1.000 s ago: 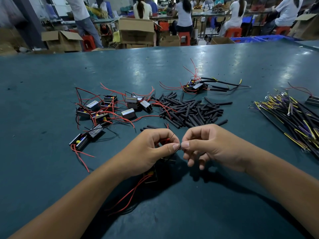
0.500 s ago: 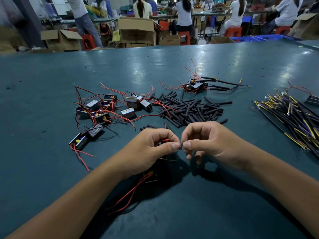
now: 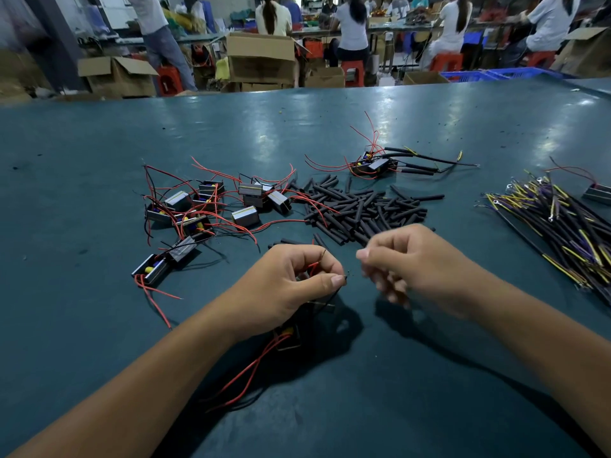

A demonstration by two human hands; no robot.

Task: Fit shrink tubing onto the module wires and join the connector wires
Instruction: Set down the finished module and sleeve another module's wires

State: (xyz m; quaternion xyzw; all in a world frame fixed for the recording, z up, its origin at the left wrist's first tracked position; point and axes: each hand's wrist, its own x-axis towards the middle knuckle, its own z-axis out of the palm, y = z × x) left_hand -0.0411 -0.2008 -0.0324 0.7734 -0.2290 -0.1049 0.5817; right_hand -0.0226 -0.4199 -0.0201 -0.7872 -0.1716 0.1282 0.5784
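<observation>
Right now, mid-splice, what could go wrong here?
1. The left hand pinches only the wire tip; the right hand is off it, so the wire could slip.
2. Loose red leads trail under the left forearm and may snag.
3. The shrink tubing pile lies just beyond both hands, easy to scatter.

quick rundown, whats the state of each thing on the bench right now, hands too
left hand: pinches a black wire end
right hand: blurred, fingers curled, apart from the left; what it holds cannot be told
held module: under the left hand, red wires trailing
shrink tubing pile: loose, unfitted
module heap: tangled, wires bare
finished module: tubing fitted
connector wires: bundled
</observation>
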